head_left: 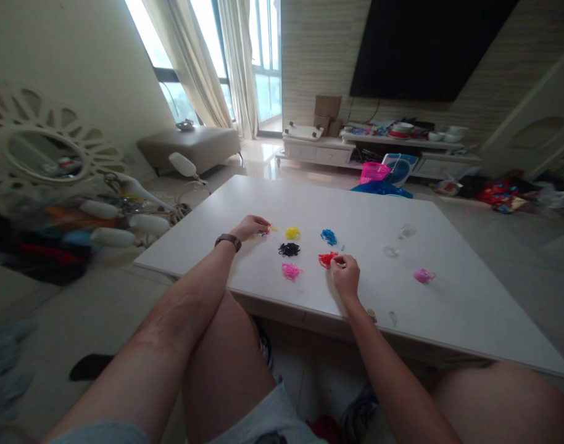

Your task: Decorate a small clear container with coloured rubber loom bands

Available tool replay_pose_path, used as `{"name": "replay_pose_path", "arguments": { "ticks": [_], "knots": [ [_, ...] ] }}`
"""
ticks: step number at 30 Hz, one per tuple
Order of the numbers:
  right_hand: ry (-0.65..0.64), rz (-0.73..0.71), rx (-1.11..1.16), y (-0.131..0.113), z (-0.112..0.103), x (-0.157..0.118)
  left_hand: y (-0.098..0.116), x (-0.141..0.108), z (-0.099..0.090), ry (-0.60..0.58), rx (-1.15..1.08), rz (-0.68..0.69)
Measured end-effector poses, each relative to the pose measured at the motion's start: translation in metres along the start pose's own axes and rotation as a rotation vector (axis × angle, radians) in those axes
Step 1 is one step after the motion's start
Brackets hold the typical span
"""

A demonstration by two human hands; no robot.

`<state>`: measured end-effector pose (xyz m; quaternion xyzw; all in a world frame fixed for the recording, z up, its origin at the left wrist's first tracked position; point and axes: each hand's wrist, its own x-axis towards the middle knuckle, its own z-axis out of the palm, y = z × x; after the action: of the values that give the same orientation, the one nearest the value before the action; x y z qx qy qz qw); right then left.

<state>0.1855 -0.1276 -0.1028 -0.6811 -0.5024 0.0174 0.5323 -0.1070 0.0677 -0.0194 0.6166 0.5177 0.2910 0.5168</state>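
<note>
- I counted five tangled, stringy piles [292, 233] on the flat white table [379, 213].
- My right hand [347, 275] had bent fingers, touching the red pile [325, 259], right of the black pile [289, 250].
- My left hand [250, 227] touched small colored bits [265, 234].
- I couldn't tell if either hand's fingers held anything.

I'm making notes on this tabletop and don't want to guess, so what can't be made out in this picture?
All in the head view:
- Small colourful bits at the left hand: too small to identify; whether it pinches any is unclear.
- Red pile: right side covered by the right hand; its grip is unclear.
- Clear items on the right: too small and faint to identify.
- Dark wall screen: top cut off by the upper edge.
</note>
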Motion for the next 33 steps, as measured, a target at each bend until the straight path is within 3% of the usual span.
{"name": "replay_pose_path", "arguments": {
  "ticks": [4, 15, 21, 25, 33],
  "knots": [
    [-0.003, -0.001, 0.0, 0.0, 0.001, 0.0, -0.004, 0.002, -0.001, 0.011, -0.049, -0.03],
    [-0.016, 0.002, 0.018, -0.003, 0.0, 0.0, -0.006, 0.005, 0.006, -0.137, -0.102, -0.051],
    [-0.022, -0.009, 0.017, -0.004, 0.0, 0.0, 0.004, -0.002, 0.013, -0.236, 0.059, 0.018],
    [-0.046, -0.058, 0.024, -0.009, -0.002, -0.001, 0.014, -0.011, 0.029, -0.36, 0.137, 0.116],
    [-0.206, -0.283, 0.114, -0.021, -0.004, -0.005, 0.023, -0.02, 0.086, -0.594, 0.239, 0.235]
  ]
}}
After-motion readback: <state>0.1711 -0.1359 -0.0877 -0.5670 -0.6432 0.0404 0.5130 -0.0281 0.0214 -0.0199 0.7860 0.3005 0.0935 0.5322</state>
